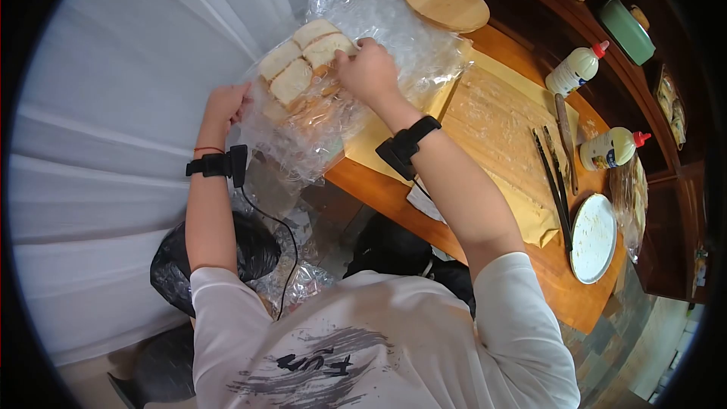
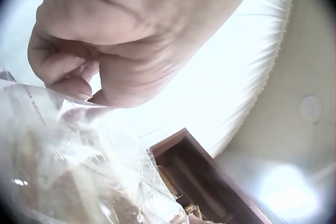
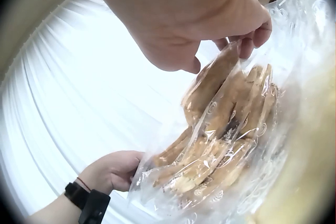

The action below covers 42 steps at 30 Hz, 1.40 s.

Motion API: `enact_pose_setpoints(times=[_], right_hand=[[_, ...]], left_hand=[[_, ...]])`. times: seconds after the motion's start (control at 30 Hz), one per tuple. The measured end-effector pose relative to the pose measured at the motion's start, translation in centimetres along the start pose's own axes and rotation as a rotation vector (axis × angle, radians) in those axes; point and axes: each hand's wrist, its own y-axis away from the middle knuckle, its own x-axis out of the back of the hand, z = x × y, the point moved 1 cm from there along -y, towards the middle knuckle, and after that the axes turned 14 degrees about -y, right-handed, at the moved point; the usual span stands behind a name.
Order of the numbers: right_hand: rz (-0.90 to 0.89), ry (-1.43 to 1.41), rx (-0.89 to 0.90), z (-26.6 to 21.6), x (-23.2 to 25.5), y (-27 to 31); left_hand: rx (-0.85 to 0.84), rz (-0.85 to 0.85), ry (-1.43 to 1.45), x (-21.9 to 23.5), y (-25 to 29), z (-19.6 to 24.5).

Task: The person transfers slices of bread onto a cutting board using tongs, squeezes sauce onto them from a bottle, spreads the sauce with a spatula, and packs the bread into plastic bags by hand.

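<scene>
A clear plastic bag (image 1: 303,132) holds several slices of white bread (image 1: 291,79) with browned crusts, at the table's back left corner. My left hand (image 1: 226,104) pinches the bag's left edge; in the left wrist view the fingers of this hand (image 2: 100,40) curl onto the plastic (image 2: 79,166). At the bag's right side my right hand (image 1: 369,72) has its fingertips on the upper right slice. The right wrist view shows this hand (image 3: 194,24) above the crusts (image 3: 210,98), its fingers bent at the top of the bag; whether plastic lies between is unclear.
Behind the bag lie loose clear plastic (image 1: 371,7) and a round wooden board (image 1: 447,4). Rightward are a floury board (image 1: 500,121), dark tongs (image 1: 556,182), two bottles (image 1: 573,70) and a white oval plate (image 1: 593,238). A white curtain (image 1: 113,144) hangs at left.
</scene>
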Motion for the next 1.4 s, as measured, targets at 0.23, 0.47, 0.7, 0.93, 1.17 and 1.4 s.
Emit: enact_pose_setpoints(times=[0.23,0.47,0.7,0.93,1.17,1.4], right_hand=[[-0.114,-0.298,-0.249,2.5,-0.9,-3.0],[-0.192,-0.766,-0.474,2.1,0.5,-2.5],[-0.122,-0.815,-0.410,3.2,0.6,-3.3],[-0.124,-0.847,-0.471,3.5,0.8,-3.7],[-0.113,-0.775,-0.516,4.2,1.3,-3.3],[0.048,-0.731,-0.390,8.4,0.2,-4.9]], left_hand=[[-0.070,0.058,0.485,-0.2,1.0,1.1],[0.027,-0.018,0.443,-0.1,1.3,2.8],[-0.039,0.072,0.458,-0.8,0.3,1.1],[-0.030,0.377,0.455,-1.1,1.8,-0.3],[-0.006,0.034,0.357,-0.9,0.9,-2.8],[-0.085,0.003,0.367,-2.2,1.6,-3.7]])
